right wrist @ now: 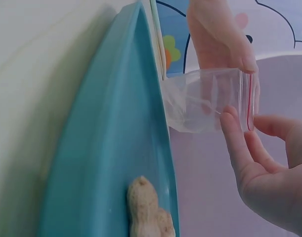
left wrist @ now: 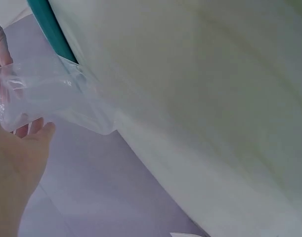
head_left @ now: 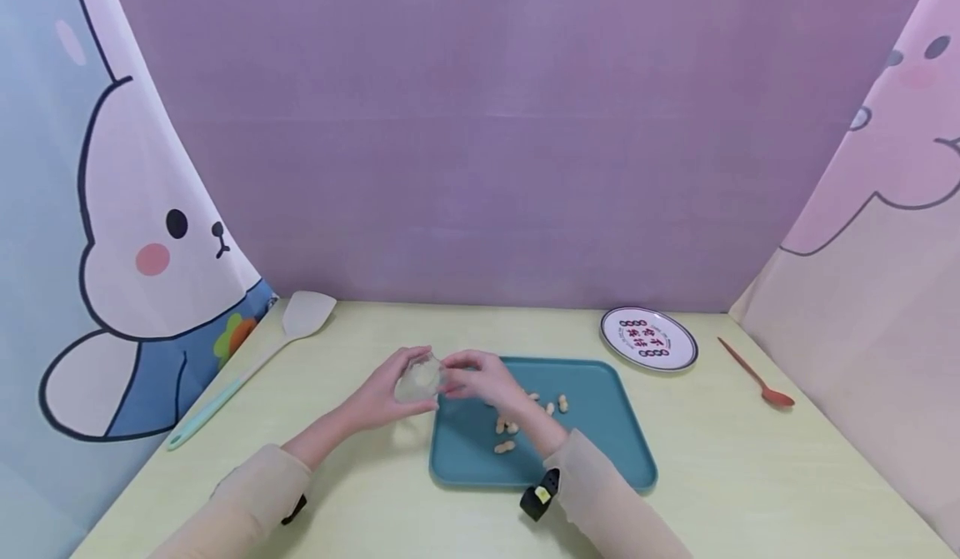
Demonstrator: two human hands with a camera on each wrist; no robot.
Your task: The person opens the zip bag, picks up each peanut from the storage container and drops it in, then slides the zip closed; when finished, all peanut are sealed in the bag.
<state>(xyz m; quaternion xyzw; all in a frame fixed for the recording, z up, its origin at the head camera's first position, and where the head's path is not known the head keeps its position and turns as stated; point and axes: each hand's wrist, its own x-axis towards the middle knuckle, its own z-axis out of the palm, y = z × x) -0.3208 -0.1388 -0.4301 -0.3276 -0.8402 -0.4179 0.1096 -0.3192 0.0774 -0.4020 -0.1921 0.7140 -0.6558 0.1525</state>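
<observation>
A clear zip-lock bag point(head_left: 418, 380) with a red stripe along its zip edge is held between both hands, just over the tray's left side. My left hand point(head_left: 381, 394) grips the bag from the left, thumb on the near side. In the right wrist view, the fingers and thumb of my right hand point(right wrist: 272, 173) pinch the zip edge of the bag point(right wrist: 195, 101). The body of the bag point(left wrist: 52, 96) hangs flat and see-through in the left wrist view, with nothing visible inside. Below the right hand, several unshelled peanuts point(head_left: 505, 446) lie on the teal tray point(head_left: 600, 459).
At the back right stands a white plate point(head_left: 648, 340) with red lettering and a dark rim. Further right lies a reddish-brown spoon point(head_left: 776, 397). A white spatula point(head_left: 306, 316) with a mint handle lies along the left. A purple curtain point(head_left: 480, 167) closes off the back.
</observation>
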